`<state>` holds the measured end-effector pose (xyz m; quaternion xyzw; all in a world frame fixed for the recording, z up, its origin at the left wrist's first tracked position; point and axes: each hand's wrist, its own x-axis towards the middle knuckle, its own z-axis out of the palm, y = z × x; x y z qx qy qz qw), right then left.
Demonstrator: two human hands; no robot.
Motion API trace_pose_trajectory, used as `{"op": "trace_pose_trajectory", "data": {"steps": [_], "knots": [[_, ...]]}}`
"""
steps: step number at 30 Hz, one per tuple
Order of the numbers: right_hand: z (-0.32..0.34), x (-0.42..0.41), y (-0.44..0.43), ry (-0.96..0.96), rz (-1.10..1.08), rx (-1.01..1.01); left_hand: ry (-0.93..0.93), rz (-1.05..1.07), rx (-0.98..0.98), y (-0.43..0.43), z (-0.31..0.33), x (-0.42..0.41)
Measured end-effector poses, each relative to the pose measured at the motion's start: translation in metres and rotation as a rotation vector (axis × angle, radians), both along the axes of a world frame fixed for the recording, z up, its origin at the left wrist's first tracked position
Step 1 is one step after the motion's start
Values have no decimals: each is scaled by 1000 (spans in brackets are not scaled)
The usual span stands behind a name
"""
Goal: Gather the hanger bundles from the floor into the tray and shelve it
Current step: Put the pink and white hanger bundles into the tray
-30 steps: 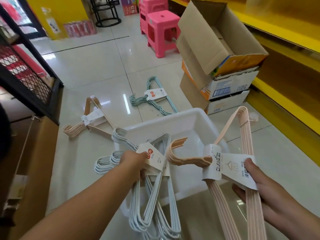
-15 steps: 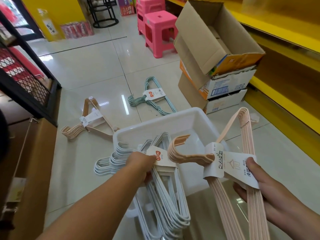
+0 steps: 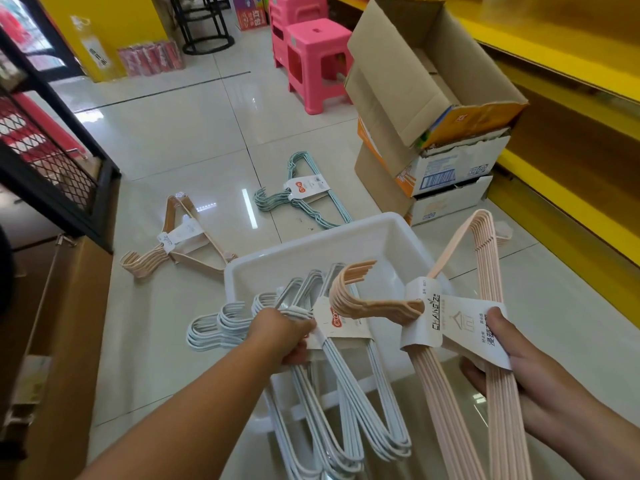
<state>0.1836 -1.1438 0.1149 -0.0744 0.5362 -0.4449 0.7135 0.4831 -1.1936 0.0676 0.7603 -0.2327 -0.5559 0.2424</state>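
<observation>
A white plastic tray (image 3: 311,247) sits on the tiled floor in front of me. My left hand (image 3: 284,336) grips white hanger bundles (image 3: 349,403) by their paper band, over the tray's near left corner. My right hand (image 3: 498,355) holds a pink hanger bundle (image 3: 485,271) by its white label, at the tray's right side, its hooks reaching over the tray. Two bundles lie on the floor beyond: a beige hanger bundle (image 3: 180,237) at left and a teal hanger bundle (image 3: 304,190) behind the tray.
Stacked open cardboard boxes (image 3: 426,109) stand right of the teal bundle. Yellow shelving (image 3: 571,109) runs along the right. Pink stools (image 3: 311,60) stand further back. A black mesh rack (image 3: 52,161) and a brown carton (image 3: 69,323) are at left.
My left hand has carried the white bundles right and forward, so they hang over the tray's near corner. The pink bundle in my right hand has barely shifted.
</observation>
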Motion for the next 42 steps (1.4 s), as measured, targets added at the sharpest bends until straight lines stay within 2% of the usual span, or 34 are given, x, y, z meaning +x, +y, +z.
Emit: {"op": "trace_pose_trajectory", "data": {"steps": [3, 8, 12, 15, 17, 20, 26, 32, 36, 42], "knots": [[-1, 2, -1, -11, 9, 5, 181, -7, -80, 9, 8, 0], [2, 15, -6, -31, -10, 6, 286, -45, -197, 32, 32, -5], [5, 40, -13, -59, -20, -2, 502, -39, -201, 52, 51, -13], [4, 65, -19, -90, -10, 3, 552, -138, -181, 63, 62, -21], [0, 82, -25, -101, 2, 5, 526, -165, -200, 65, 68, -26], [-5, 103, -37, -47, 13, 3, 443, -92, -215, 58, 64, -24], [-20, 128, -60, 312, 105, 21, 368, -48, -139, 33, 42, -16], [-55, 124, -85, 535, 266, 100, 260, -35, -61, 8, 20, -27], [-69, 119, -101, 578, 409, 87, 84, -56, -44, -3, 17, -29], [-85, 120, -124, 653, 596, 96, -79, -98, 15, -15, 17, -35]]}}
